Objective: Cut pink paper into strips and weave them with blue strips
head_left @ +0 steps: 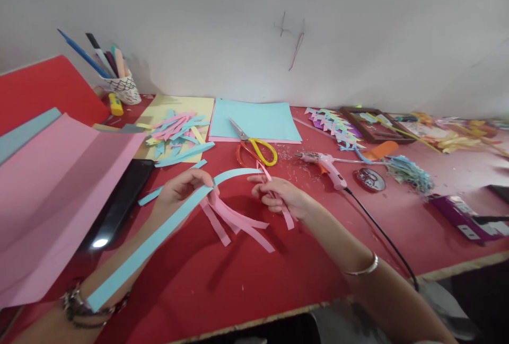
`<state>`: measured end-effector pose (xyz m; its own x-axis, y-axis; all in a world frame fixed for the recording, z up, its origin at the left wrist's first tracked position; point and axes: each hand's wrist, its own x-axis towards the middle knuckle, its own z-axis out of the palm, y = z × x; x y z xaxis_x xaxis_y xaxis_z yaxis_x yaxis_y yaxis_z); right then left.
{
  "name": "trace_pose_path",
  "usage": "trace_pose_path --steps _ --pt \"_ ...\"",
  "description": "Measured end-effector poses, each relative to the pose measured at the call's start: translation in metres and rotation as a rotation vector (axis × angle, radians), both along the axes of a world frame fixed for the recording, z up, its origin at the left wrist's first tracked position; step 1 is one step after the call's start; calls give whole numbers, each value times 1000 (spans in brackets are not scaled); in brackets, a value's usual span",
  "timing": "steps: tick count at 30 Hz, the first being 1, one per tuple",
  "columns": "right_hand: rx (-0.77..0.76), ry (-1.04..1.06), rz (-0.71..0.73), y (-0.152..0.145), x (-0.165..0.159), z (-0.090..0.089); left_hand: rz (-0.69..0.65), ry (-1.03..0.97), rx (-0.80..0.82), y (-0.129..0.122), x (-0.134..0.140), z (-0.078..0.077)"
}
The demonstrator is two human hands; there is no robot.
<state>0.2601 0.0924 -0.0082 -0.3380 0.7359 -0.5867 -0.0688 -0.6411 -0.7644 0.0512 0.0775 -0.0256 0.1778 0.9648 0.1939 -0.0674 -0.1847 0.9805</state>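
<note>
Between the thumb and fingers of my left hand [178, 190] is a long blue paper strip [147, 248], its lower end lying along my left forearm. Several pink paper strips [238, 222] hang below the same hand. The blue strip arcs across to my right hand [282, 195], whose fingers are closed on a folded pink paper strip [288, 217]; a loop of it sticks up above the fingertips. Just beyond my hands lie scissors [258, 148] with one red and one yellow handle. More blue strips [186, 156] rest behind my left hand.
A pile of cut strips [178, 129] lies on yellow paper, with blue sheets [254, 118] beside it. A pink glue gun [324, 164] with a black cord lies at right. Pink paper [59, 201] and a black phone-like object [123, 201] are at left. A pen cup [125, 89] stands behind.
</note>
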Motion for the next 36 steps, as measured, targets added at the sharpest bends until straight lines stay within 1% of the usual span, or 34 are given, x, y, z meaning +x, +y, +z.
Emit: trace_pose_path --steps 5,9,13,19,22,24,26,29,32,34,36 --pt "41 -65 7 -3 -2 0 -9 16 -30 2 0 -2" --pt "141 -121 -17 -6 -4 -3 16 23 -86 5 1 -5" --pt "210 -165 -57 -8 -6 -6 8 53 -144 5 4 -2" --pt "263 -147 -193 -5 -6 -6 -41 103 -139 3 5 4" --pt "266 -99 -266 -3 -4 -7 -38 161 -142 3 4 3" --pt "276 -57 -288 -2 -2 -8 -20 220 -158 2 3 3" --pt "287 -52 -260 -2 -1 -9 -12 279 -163 1 2 3" --pt "312 -114 -171 -3 -1 -9 -16 348 -146 1 2 6" --pt "323 -153 -160 -4 -2 -8 -33 423 -103 2 2 7" --pt "275 -94 -182 -3 -1 -9 -41 485 -48 3 2 6" --pt "205 20 -187 -2 1 -10 -39 561 15 4 0 3"
